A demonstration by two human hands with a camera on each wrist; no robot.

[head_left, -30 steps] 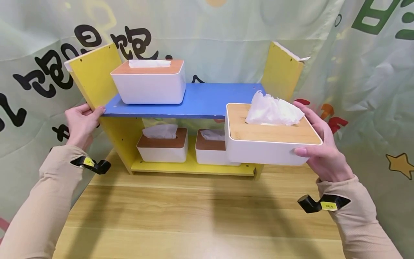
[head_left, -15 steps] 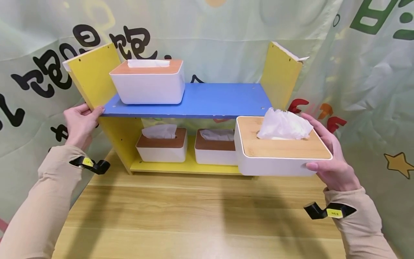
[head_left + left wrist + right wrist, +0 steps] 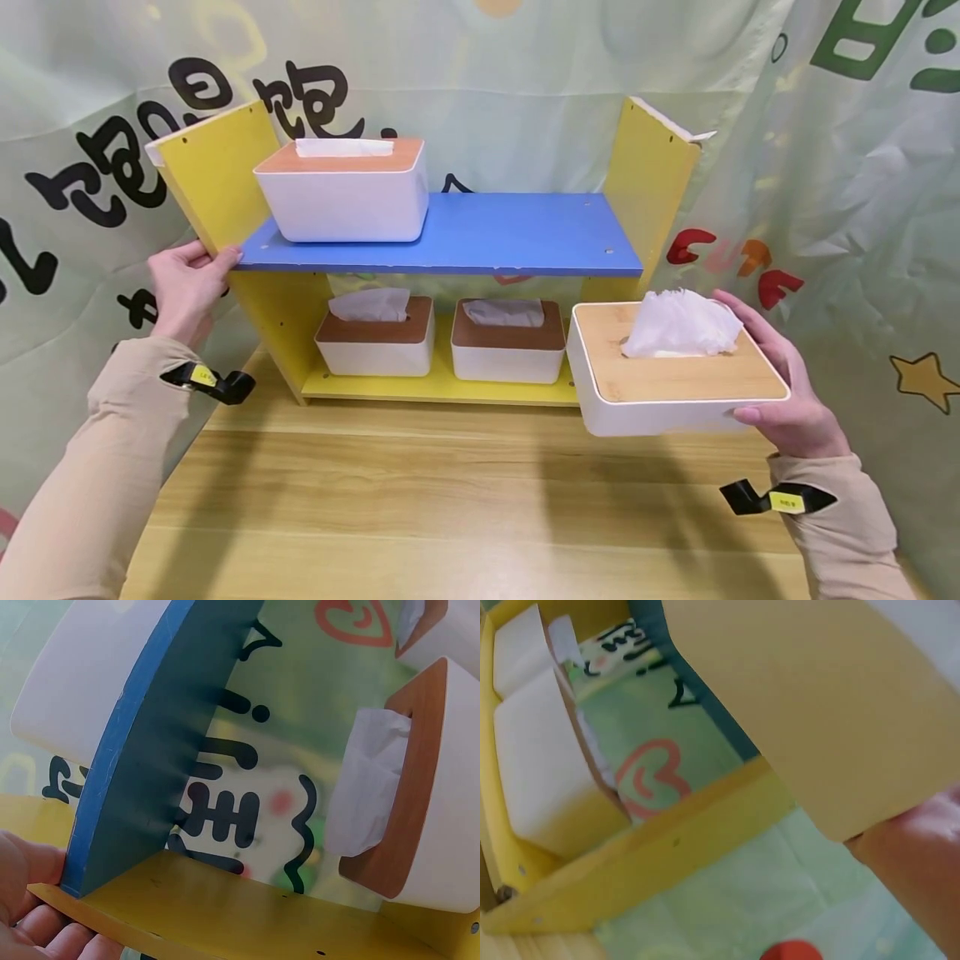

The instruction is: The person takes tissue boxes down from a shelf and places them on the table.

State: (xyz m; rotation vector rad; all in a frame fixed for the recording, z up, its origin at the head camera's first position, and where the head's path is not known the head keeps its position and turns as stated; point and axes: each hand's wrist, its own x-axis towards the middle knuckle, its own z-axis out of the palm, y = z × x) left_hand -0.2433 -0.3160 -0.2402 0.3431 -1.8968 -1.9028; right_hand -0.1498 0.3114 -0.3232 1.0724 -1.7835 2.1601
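Observation:
My right hand [image 3: 795,400] grips a white tissue box [image 3: 600,358] by its right end, thumb on the front side. The box has a light wooden lid with a tissue sticking up and hangs in the air before the right end of a yellow-and-blue shelf [image 3: 517,233]. From the right wrist, the box's broad underside [image 3: 817,705] fills the upper right. My left hand [image 3: 183,287] holds the shelf's left side where the blue board meets the yellow panel [image 3: 213,179]; in the left wrist view its thumb touches the blue edge and its fingers curl round the panel.
One tissue box [image 3: 345,200] stands on the blue board at left. Below it, two more, a left tissue box [image 3: 375,354] and a right tissue box [image 3: 506,362], sit on the yellow bottom board. A wooden table [image 3: 390,492] supports the shelf; a printed cloth [image 3: 510,108] hangs behind.
My right hand has carried its tissue box down, rightward and toward me, off from in front of the blue board. The left hand keeps its place on the shelf.

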